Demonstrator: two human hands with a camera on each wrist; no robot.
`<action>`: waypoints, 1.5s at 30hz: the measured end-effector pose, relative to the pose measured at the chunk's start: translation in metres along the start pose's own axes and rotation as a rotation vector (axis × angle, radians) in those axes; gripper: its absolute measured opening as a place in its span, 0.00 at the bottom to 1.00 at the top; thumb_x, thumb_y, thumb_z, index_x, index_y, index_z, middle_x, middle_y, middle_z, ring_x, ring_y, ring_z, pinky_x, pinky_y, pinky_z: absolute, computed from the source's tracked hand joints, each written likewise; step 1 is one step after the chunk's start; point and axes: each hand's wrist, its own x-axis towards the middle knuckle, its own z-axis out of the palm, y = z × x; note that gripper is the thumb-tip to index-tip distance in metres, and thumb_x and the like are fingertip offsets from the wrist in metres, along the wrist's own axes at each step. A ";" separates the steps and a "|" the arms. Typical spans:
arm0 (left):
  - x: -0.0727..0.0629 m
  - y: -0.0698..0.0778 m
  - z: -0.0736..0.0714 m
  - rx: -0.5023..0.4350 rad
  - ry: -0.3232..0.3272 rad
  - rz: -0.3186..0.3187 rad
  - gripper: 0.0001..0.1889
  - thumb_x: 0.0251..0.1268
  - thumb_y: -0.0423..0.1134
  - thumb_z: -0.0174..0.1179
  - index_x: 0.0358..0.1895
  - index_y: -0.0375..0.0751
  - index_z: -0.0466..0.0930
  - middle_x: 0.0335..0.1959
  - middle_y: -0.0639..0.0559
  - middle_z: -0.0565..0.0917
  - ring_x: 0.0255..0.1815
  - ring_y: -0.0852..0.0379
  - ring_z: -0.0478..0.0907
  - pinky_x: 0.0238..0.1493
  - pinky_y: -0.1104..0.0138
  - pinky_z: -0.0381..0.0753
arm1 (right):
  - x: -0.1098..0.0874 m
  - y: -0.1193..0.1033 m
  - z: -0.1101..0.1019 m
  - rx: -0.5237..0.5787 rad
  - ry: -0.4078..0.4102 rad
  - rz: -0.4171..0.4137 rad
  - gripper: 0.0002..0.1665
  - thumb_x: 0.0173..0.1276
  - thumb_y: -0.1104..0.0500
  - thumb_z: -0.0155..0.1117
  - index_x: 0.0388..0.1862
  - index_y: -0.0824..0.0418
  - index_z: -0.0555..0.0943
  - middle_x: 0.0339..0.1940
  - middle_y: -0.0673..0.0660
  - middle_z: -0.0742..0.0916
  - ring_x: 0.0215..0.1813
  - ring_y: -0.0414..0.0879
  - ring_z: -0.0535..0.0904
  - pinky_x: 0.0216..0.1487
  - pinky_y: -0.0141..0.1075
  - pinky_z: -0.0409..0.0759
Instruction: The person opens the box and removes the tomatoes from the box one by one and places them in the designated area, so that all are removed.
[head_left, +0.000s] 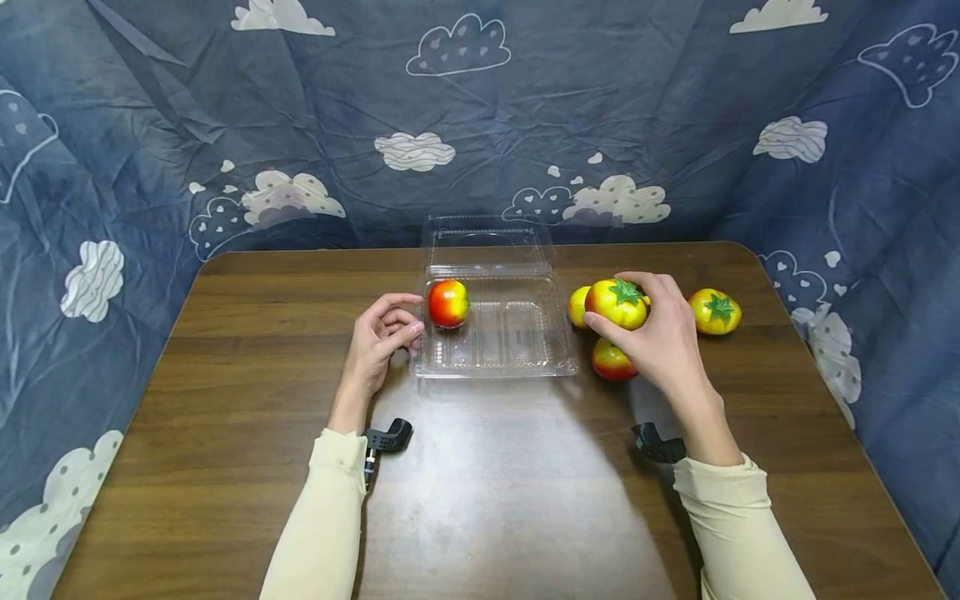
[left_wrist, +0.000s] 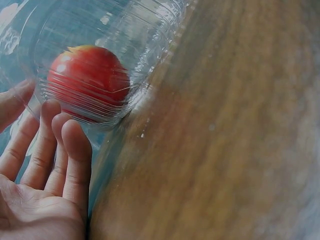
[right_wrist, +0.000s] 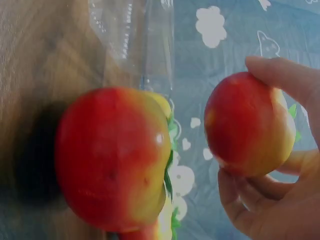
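Observation:
A clear plastic clamshell container [head_left: 495, 367] lies on the table with its lid raised at the back. One red-and-yellow tomato [head_left: 448, 303] sits in its left back part; through the wall it shows red in the left wrist view. At the container's left rim is my left hand [head_left: 382, 333], thumb and bent fingers holding the edge. My right hand [head_left: 666, 333] grips another tomato [right_wrist: 250, 125] between thumb and fingers, raised above the others, its green leafy top facing up. Below and beside it are a red-based tomato [head_left: 612, 360] and a partly hidden yellow tomato [head_left: 577, 307].
Another tomato [head_left: 716, 312] lies to the right of my right hand on the brown wooden table [head_left: 262, 350]. Behind the table hangs a blue cloth [head_left: 337, 108] with white clouds. The raised lid [head_left: 487, 246] stands close to the cloth at the table's back edge.

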 end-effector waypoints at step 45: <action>0.001 -0.001 0.001 -0.007 0.012 0.005 0.22 0.65 0.15 0.61 0.62 0.17 0.72 0.28 0.49 0.86 0.20 0.57 0.79 0.22 0.69 0.84 | -0.014 0.085 -0.033 -0.202 -0.295 0.138 0.41 0.64 0.53 0.78 0.67 0.74 0.73 0.59 0.77 0.79 0.58 0.73 0.72 0.59 0.67 0.70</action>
